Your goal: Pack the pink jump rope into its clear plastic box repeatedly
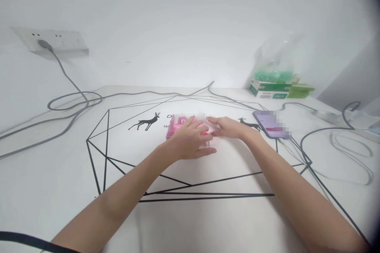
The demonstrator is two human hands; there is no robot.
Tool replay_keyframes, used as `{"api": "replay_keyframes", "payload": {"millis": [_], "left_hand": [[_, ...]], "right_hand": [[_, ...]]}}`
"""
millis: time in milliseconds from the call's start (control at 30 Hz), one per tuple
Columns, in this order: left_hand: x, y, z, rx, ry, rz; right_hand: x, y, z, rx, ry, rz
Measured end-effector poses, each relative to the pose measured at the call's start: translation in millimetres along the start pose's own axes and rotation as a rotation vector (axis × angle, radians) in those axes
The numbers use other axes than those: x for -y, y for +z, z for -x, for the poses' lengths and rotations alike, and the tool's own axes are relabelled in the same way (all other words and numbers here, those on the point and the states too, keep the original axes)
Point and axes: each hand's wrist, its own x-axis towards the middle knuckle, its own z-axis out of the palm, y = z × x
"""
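In the head view a small pink box (170, 127) with a clear plastic part at its right lies on the printed table mat. My left hand (192, 140) rests over the box, its fingers spread and stretched across the top, hiding much of it. At the box's right edge is my right hand (227, 127), fingers and thumb apart and pointing left. Whether its fingertips touch the clear plastic cannot be made out. Pink shapes show between the left fingers, too blurred to name.
A phone (271, 124) lies right of my right hand. Behind it stand green-and-white boxes (270, 87) under a clear bag (274, 61) with green contents. Grey cables (148, 92) run along the back and both sides. A wall socket (67, 41) holds a plug at left.
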Motion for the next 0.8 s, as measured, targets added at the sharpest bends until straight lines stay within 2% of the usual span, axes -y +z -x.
{"api": "replay_keyframes", "payload": {"millis": [167,367,500,800], "left_hand": [[-8.1,2.8,-0.4,-0.016,-0.050,-0.028],[1.0,-3.2,3.3,0.030,0.035,-0.045],[7.5,-2.3,5.7,0.046,0.081,-0.058],[17.5,7.2,8.4,-0.037,0.137,-0.067]], "right_hand": [[1.9,10.8,-4.5,-0.049,-0.021,0.073],[14.6,12.4,-1.8,-0.065,0.084,0.138],[11.7,11.5,-9.2,-0.111,0.109,0.120],[7.3,21.6,-27.1,-0.173,0.000,0.036]]}}
